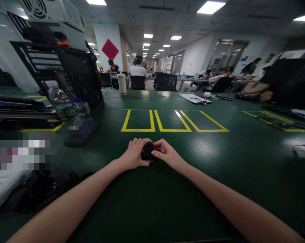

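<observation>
Just in front of the yellow outlines, a small rounded black object (pixel 146 152) with a glossy face is held between both hands. My left hand (pixel 135 153) wraps it from the left, with fingers over the far side and the thumb along the near side. At its right edge, my right hand (pixel 166 153) pinches it between thumb and fingertips. Its exact kind cannot be made out, since the fingers cover much of it. Beneath the hands lies the dark green tabletop (pixel 152 202).
Yellow tape outlines (pixel 138 130) mark the table beyond my hands. At left stand an open computer case (pixel 74 71), a plastic bottle (pixel 60 101) and black gear (pixel 48 189). Farther back are a white cup (pixel 122 84) and a clipboard (pixel 194 98). Tools (pixel 284 124) lie right. People sit beyond.
</observation>
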The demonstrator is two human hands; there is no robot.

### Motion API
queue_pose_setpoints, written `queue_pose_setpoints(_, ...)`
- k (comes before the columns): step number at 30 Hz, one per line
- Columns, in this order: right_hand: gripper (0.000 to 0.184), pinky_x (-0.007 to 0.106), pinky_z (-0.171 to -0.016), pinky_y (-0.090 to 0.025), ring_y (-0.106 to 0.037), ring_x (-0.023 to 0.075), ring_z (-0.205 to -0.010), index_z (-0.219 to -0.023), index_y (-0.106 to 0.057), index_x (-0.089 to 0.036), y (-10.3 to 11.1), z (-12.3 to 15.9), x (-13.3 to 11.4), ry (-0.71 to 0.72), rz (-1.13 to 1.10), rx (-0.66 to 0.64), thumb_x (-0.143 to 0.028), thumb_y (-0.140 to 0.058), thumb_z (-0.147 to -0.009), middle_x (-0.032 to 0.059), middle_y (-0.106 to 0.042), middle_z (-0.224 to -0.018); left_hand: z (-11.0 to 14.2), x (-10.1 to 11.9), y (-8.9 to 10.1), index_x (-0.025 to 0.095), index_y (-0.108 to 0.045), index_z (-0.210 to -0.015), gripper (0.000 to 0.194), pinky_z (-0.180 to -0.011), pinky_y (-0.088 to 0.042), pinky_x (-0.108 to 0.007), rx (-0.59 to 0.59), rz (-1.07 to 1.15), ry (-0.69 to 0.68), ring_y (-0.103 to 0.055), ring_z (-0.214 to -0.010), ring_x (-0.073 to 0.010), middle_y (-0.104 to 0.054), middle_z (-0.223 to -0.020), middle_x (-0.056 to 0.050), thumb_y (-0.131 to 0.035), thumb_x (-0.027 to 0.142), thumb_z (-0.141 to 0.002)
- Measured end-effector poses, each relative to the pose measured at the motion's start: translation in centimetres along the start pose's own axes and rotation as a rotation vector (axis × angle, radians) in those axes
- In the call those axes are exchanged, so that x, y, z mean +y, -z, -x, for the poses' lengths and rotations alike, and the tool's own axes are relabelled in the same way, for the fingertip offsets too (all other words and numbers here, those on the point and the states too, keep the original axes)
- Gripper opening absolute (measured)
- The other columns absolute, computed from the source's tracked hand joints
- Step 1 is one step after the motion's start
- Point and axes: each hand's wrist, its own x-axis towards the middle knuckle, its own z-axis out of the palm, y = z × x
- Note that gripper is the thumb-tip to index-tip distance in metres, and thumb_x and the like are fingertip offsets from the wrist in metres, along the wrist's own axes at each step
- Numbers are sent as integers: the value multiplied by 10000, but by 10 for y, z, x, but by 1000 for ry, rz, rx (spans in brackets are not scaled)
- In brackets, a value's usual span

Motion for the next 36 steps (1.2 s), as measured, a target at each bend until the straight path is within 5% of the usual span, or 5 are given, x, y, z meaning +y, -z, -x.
queue_pose_setpoints(8, 323, 383, -875, -411, -510, 176, -998, -949, -439, -211, 3, 5, -3, -4, -41, -80, -197, -619, -682, 19, -504, -1019, -1, 1, 3, 246, -359, -1111, 594, -741, -337, -369, -3, -3, -19, -424, -851, -237, -474, -989, -47, -636, 355, -597)
queue_pose_setpoints(13, 206, 366, -864, -422, -520, 167, -976, -894, -459, -202, 1, 4, -3, 19, -55, -37, -237, -574, -726, 11, -508, -980, 0, 0, 1, 240, -346, -1125, 613, -739, -339, -366, 5, -9, -29, -420, -851, -234, -467, -991, -50, -632, 375, -599)
queue_pose_setpoints(25, 352, 376, -876, -405, -513, 172, -980, -931, -432, -203, 4, 3, 0, 2, -66, -83, -169, -646, -652, 15, -502, -996, -1, 2, 2, 234, -356, -1112, 600, -731, -332, -361, 3, -23, -27, -416, -846, -238, -473, -978, -51, -632, 357, -594)
queue_pose_setpoints(31, 207, 362, -854, -415, -521, 165, -967, -890, -452, -206, 0, 3, 0, 16, -81, -33, -234, -576, -726, 10, -511, -968, -1, 1, 2, 236, -345, -1126, 615, -742, -336, -362, -4, -15, -25, -419, -854, -235, -469, -992, -49, -634, 373, -600)
queue_pose_setpoints(36, 268, 364, -886, -395, -509, 164, -980, -941, -449, -201, 1, 2, 1, -14, -54, -5, -219, -590, -713, 22, -500, -1004, 0, 2, 6, 239, -342, -1129, 601, -749, -335, -369, -31, -5, -25, -419, -862, -236, -467, -1009, -51, -623, 373, -616)
